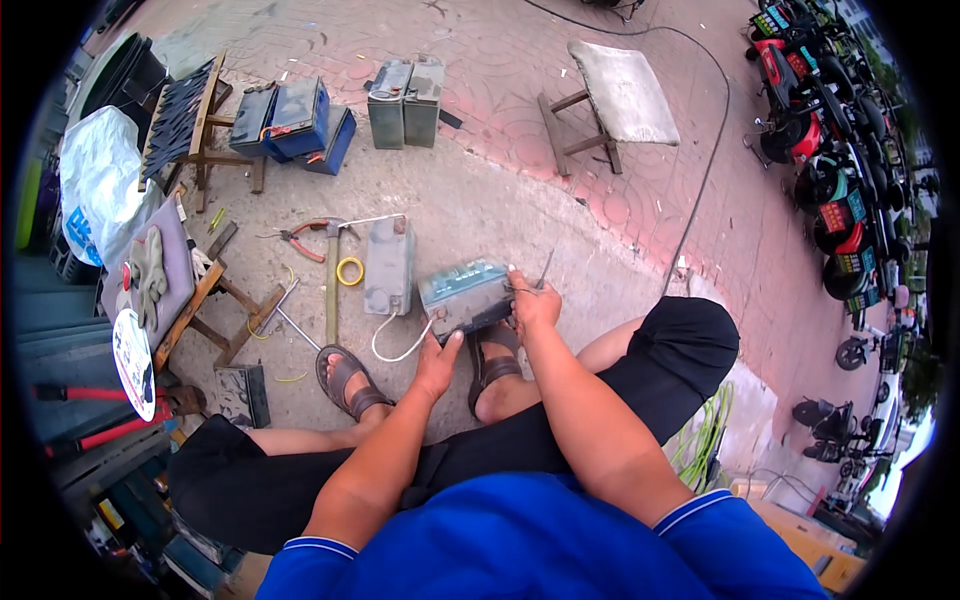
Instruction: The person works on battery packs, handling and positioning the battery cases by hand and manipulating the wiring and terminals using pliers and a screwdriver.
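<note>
Between my feet is a grey-green block battery, tilted, its labelled top toward me. My left hand grips its near left corner, thumb up, beside a white wire that loops off to the left. My right hand is closed around the right end. A thin dark rod sticks up by its fingers; I cannot tell what it is. Another grey battery stands just left. Beyond it lie a hammer, red-handled pliers and a yellow tape roll.
Blue batteries and a pair of grey batteries stand farther off. A padded stool is at the far right, a woven stool at the left. A black cable crosses the paving toward parked scooters.
</note>
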Demonstrator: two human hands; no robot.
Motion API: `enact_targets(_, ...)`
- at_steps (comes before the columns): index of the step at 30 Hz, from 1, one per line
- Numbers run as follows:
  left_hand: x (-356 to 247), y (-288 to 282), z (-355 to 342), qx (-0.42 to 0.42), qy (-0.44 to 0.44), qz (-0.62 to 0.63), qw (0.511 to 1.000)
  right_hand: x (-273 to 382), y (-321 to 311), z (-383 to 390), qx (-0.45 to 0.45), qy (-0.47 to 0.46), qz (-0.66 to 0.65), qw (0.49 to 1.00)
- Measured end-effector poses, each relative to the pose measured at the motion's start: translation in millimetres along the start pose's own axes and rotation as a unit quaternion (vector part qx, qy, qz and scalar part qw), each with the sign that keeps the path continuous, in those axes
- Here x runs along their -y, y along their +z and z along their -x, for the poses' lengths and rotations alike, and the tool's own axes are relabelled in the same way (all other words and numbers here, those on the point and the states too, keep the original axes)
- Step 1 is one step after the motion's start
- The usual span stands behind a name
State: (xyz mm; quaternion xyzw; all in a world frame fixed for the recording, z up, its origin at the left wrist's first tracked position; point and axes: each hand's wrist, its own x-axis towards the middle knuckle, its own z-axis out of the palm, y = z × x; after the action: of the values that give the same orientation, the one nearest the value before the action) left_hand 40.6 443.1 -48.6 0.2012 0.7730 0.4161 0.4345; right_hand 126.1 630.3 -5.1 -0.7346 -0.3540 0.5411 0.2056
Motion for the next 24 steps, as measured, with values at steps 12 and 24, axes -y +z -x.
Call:
enact_targets(12, -6, -5, -1, 0.031, -0.026, 0.026, 0.999, 20, -6, 11, 0.021, 0.044, 0.005, 0.999)
enact_targets(24, 7, -1, -4, 0.001, 0.001, 0.003, 1.000, 18, -6, 10, 0.022, 0.046, 0.022, 0.998)
